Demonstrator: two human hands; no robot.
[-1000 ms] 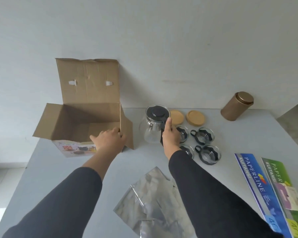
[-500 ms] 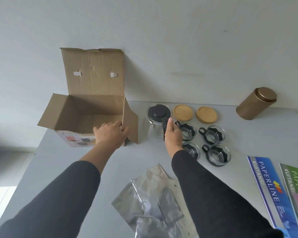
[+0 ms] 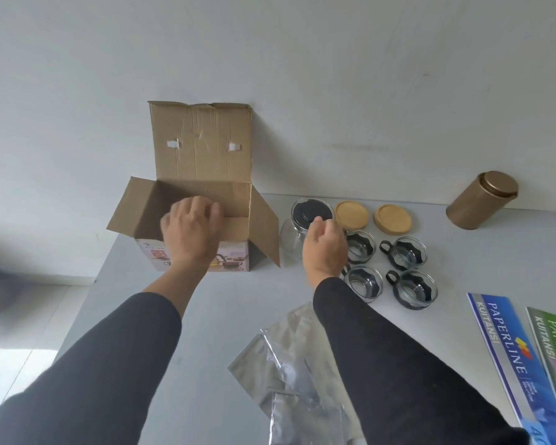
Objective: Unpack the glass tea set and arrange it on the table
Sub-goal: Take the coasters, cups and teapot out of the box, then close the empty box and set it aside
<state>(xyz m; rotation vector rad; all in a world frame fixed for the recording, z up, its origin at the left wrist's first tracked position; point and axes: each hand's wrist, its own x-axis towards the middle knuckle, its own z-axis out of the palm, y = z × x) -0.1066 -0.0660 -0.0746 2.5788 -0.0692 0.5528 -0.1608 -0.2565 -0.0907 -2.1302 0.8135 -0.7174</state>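
Teapot point(image 3: 297, 234) stands beside box point(image 3: 203, 220), with 4 cups point(image 3: 410, 252) and 2 coasters point(image 3: 392, 219) grouped right. Right hand point(image 3: 325, 248), fingers curled loosely, beside pot handle; grip unclear. Left hand point(image 3: 191, 231), fingers spread, holding nothing, over box mouth, probably checking for leftovers.

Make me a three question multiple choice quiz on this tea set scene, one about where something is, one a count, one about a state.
1. Where is the gold canister?
A. inside the box
B. far right of the table, by the wall
C. on the foil bags

2. How many glass cups stand right of the teapot?
A. two
B. three
C. four

3. The cardboard box is:
A. open, flaps up
B. taped shut
C. flattened

Answers: 1 B, it stands beyond the wooden coasters. 2 C, two rows of two. 3 A, the left hand is over its opening.
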